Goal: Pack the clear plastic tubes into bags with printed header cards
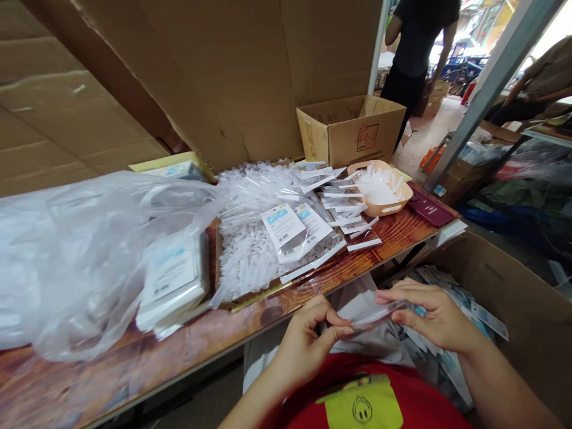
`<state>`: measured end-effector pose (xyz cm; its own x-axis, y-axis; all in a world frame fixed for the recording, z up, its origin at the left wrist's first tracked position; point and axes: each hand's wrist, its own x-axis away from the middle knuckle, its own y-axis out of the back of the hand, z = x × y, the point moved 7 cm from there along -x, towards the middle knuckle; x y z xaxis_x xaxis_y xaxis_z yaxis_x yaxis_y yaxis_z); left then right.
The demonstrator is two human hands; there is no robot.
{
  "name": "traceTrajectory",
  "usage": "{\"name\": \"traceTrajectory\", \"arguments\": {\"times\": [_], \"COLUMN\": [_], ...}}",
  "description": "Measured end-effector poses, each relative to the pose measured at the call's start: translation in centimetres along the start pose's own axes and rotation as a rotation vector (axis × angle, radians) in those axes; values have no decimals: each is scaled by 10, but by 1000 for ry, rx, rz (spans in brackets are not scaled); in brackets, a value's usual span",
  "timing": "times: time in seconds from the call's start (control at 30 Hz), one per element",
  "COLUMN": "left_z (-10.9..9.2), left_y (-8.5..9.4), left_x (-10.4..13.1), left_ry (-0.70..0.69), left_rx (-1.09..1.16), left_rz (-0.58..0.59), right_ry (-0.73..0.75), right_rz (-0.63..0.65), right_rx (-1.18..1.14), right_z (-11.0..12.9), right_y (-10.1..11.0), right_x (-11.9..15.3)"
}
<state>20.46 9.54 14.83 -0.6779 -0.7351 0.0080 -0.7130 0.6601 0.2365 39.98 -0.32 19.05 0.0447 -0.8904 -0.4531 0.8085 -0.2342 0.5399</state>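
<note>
My left hand [308,342] and my right hand [431,316] together hold a small clear plastic packet [370,310] just below the front edge of the wooden table [393,232]. The left fingers pinch its left end, the right fingers grip its right end. On the table ahead lies a heap of similar clear packets [268,232] with white and blue labels, and loose white strips [353,220] are scattered beside them.
A large crumpled plastic bag [80,256] covers stacked packs at left. A beige tray [382,187] and an open cardboard box [353,128] sit at the back right. A carton [513,310] with finished packets stands at my right. Two other people are beyond the table.
</note>
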Motion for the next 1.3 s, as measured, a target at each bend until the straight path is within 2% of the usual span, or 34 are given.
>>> {"name": "traceTrajectory", "arguments": {"times": [0.17, 0.3, 0.47, 0.6, 0.73, 0.9, 1.1, 1.3], "left_z": [1, 3, 9, 17, 22, 26, 15, 1], "left_y": [2, 10, 12, 13, 17, 23, 28, 31], "left_x": [1, -4, -8, -10, -12, -12, -11, -6], "left_ry": [-46, -32, 126, 267, 325, 342, 180, 83], "left_rx": [51, 129, 348, 545, 646, 667, 619, 519], "left_rz": [-78, -129, -68, -132, -207, -220, -329, -326], "right_ry": [-168, -410, -840, -1029, -1066, -1038, -949, -807], "right_rz": [-65, -144, -318, -356, -360, -351, -536, -622], "right_rx": [-93, -256, -602, -725, -757, -750, -672, -549], "right_z": [-10, -25, -56, -64, -64, -63, -55, -50], "right_y": [1, -2, -15, -28, -31, -31, -20, -7], "right_x": [1, 3, 21, 29, 30, 29, 24, 24]}}
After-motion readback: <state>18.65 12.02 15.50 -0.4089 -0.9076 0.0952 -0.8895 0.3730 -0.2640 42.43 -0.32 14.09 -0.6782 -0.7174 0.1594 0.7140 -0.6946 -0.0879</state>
